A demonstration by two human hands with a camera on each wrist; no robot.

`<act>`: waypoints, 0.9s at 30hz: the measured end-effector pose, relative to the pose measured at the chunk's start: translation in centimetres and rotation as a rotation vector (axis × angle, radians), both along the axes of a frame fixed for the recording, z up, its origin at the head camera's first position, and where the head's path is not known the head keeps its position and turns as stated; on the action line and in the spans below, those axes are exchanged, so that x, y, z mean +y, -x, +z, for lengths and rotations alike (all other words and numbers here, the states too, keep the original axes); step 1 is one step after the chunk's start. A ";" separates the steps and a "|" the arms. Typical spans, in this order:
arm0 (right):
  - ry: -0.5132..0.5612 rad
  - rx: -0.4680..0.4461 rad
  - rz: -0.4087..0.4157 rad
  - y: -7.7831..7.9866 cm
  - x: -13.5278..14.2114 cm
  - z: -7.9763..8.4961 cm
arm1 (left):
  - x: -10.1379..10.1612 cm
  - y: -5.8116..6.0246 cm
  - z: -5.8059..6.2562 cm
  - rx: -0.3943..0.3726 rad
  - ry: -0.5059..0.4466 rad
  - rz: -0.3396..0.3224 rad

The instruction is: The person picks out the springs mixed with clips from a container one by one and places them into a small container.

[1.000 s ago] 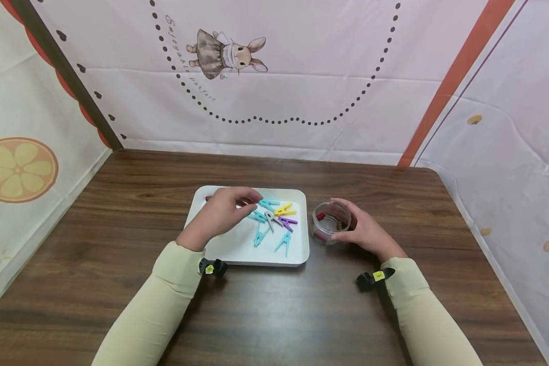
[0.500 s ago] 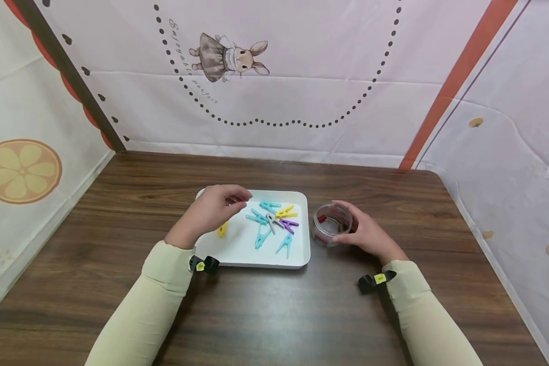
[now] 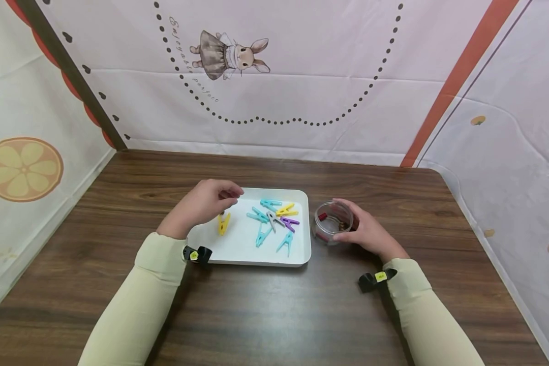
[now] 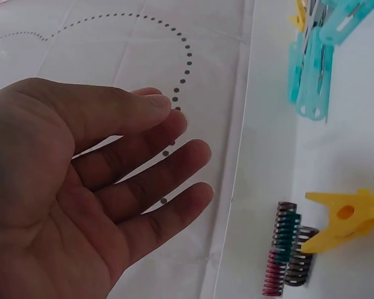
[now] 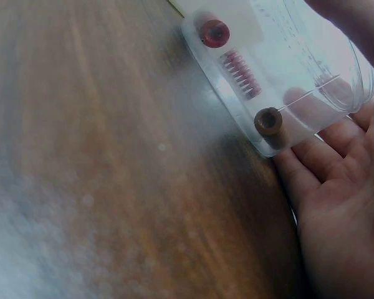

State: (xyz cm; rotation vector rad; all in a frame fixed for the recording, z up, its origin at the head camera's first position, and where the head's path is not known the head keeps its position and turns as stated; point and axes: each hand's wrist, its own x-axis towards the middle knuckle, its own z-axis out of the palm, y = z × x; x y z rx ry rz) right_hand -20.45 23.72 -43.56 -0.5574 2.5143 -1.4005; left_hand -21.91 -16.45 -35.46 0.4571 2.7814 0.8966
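Observation:
My left hand (image 3: 206, 203) hovers over the left part of a white tray (image 3: 238, 256), fingers loosely bent, nothing between them. In the left wrist view, coil springs (image 4: 285, 249), red, teal and dark, lie close together in the tray beside a yellow clothespin (image 4: 346, 218). The head view shows these springs mostly hidden under the hand. My right hand (image 3: 370, 234) holds a clear round plastic jar (image 5: 293, 62) by its side, thumb and fingers around it. Inside are a red spring (image 5: 242, 75), another red one seen end-on (image 5: 214, 33), and a brown spring (image 5: 268, 122).
Several clothespins lie toward the tray's right side: turquoise ones (image 3: 262, 236), a yellow one (image 3: 287, 210), a grey one (image 3: 273, 220) and a purple one (image 3: 290, 222). The wooden table (image 3: 274, 315) meets a printed cloth (image 3: 320, 96) at its back.
My left hand has drawn back leftward from near the turquoise clothespins, uncovering the yellow clothespin at the tray's left. The right hand stays around the jar.

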 end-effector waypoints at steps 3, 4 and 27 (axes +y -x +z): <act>0.002 0.000 0.003 0.0 0.0 -0.1 | -0.2 0.3 0.0 -0.003 0.022 -0.006; 0.001 0.001 0.004 0.0 0.0 -0.1 | -0.3 0.4 0.0 -0.003 0.033 -0.005; 0.000 -0.019 -0.002 0.1 0.2 0.0 | -1.3 2.4 -1.0 -0.106 0.211 -0.040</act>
